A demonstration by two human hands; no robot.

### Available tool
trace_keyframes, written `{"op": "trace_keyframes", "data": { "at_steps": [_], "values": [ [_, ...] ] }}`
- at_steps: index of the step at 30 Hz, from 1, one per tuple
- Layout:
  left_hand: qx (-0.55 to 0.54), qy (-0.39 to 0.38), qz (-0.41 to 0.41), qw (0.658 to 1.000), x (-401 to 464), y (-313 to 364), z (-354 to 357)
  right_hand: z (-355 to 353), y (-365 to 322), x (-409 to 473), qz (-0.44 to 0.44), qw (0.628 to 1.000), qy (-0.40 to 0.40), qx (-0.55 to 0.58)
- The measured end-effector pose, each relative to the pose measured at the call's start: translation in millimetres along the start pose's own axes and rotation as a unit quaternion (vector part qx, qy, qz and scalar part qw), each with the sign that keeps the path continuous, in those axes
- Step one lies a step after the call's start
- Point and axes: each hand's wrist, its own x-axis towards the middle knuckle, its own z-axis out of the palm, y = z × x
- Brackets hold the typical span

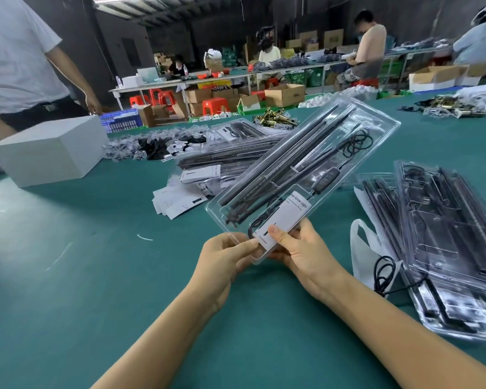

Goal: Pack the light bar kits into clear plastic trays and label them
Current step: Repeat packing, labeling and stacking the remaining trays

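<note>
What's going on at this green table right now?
A person holds one packed clear plastic tray up over the green table by its near end: left hand pinching the corner, right hand with its thumb on the white label. Light bars and a coiled cable sit inside. More packed trays lie to the right.

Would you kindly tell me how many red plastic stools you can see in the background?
3 at least: two side by side under the far white table's left end, one nearer, among the cardboard boxes. Others may be hidden behind boxes.
</note>
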Motion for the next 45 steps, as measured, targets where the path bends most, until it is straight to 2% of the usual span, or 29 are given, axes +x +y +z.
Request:
{"op": "trace_keyframes", "data": {
  "at_steps": [4,7,13,21,23,26,29,31,36,40,45],
  "values": [
    [0.029,0.022,-0.049,0.998,1,2,-1,2,5,2,0.009,0.999,-0.011,-0.038],
    [0.082,0.029,-0.021,0.996,1,2,0,4,7,2,-0.004,0.997,-0.012,-0.073],
    [0.083,0.045,0.005,0.996,5,4,-5,2,2,-1,-0.003,0.997,-0.017,-0.072],
    [0.041,0.035,-0.016,0.998,2,7,-18,-2,-13,-1,0.073,0.995,0.067,-0.016],
    [0.022,0.015,-0.017,1.000,-3,5,-15,-2,-14,-4,0.095,0.994,0.035,-0.034],
    [-0.046,-0.010,-0.023,0.999,-7,5,-6,3,-16,-6,0.107,0.994,-0.014,0.020],
    [-0.111,0.005,-0.025,0.994,-6,10,-1,2,-17,-8,0.112,0.988,-0.074,0.072],
    [-0.118,0.007,-0.019,0.993,-6,11,-2,3,-15,-11,0.114,0.986,-0.102,0.068],
    [-0.085,-0.015,-0.012,0.996,-7,11,-2,12,-12,-15,0.130,0.989,-0.047,0.044],
    [-0.094,0.016,-0.015,0.995,-8,9,5,15,-9,-14,0.130,0.991,-0.015,0.041],
    [-0.037,-0.007,0.025,0.999,-14,11,10,17,-2,-14,0.106,0.994,0.013,0.026]
  ]
}}
